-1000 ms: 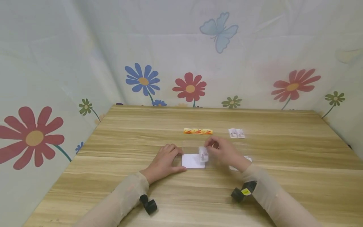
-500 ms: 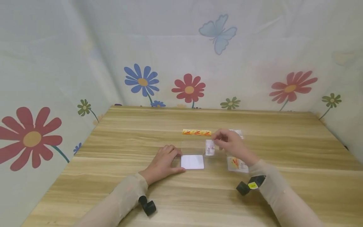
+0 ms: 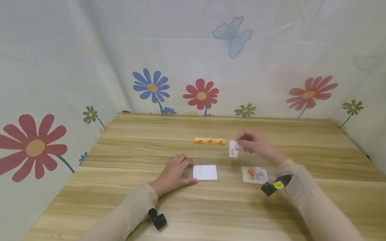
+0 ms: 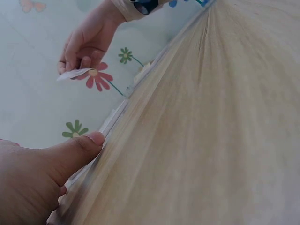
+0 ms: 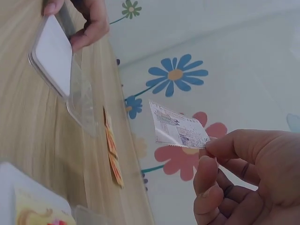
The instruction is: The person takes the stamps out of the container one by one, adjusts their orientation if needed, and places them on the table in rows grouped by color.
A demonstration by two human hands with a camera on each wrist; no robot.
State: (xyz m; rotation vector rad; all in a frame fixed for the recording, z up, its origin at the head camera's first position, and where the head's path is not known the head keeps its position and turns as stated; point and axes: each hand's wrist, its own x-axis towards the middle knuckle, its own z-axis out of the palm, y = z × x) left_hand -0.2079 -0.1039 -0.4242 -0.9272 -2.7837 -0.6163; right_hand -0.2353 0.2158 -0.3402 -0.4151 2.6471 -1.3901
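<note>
My left hand [image 3: 176,172] holds the left end of a small clear plastic case [image 3: 205,154], thumb at the near corner and fingers at the far one. The case lies with its lid folded back and a blank white card [image 3: 205,172] inside. In the right wrist view the thumb and forefinger of my right hand [image 5: 248,168] pinch a small white printed stamp [image 5: 180,126] by one corner; its edge looks serrated. My right hand is raised above the table, behind a second clear case [image 3: 254,175] that contains an orange stamp [image 3: 250,173] and a whitish printed one [image 3: 260,174].
Three orange-yellow stamps [image 3: 209,141] lie in a row behind the first case. The wood-grain table [image 3: 144,134] reaches back to a flowered cloth [image 3: 172,50]. A black wrist camera [image 3: 157,219] sits at the left sleeve and another [image 3: 271,188] at the right.
My right hand has carried the pinched stamp away from the first case, rightward and farther back. Two white stamps seen at the back right are now hidden behind that hand. My left hand stays put.
</note>
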